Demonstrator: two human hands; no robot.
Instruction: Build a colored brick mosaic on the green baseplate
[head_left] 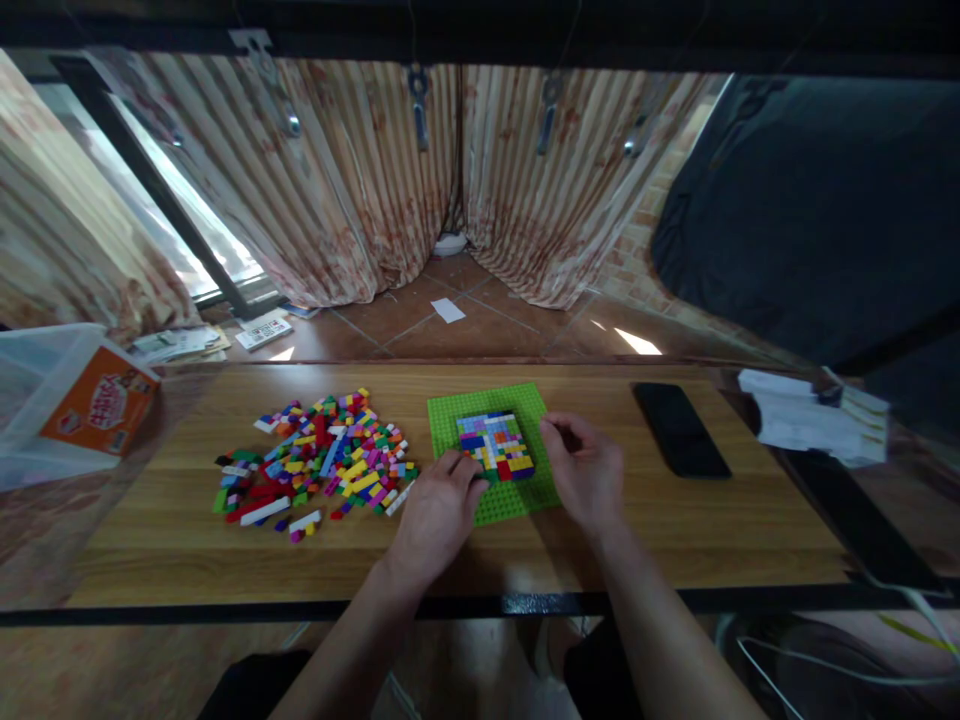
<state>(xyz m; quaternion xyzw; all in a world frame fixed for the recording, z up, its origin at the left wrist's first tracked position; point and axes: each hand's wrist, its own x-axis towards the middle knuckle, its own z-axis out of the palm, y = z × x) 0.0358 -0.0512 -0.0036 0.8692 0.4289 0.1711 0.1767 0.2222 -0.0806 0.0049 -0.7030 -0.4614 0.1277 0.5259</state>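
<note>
A green studded baseplate (442, 408) lies on the wooden table, carrying a low square build of colourful toy bricks (499, 445). My left hand (442, 500) is at the build's near left corner, fingers curled and thumb close to them. Whether it pinches a small brick there is hidden. At the baseplate's right side, my right hand (589, 475) has its thumb and fingertips drawn together. Anything between them is too small to make out. To the left of my left hand spreads a loose pile of mixed bricks (322, 450) in many colours.
A black phone (681, 430) lies on the table's right side. Beyond the left end stands a clear plastic tub (75, 410) with an orange label. White papers (817, 415) and a dark flat object (862, 520) are at the right. The table's near edge (517, 605) is black.
</note>
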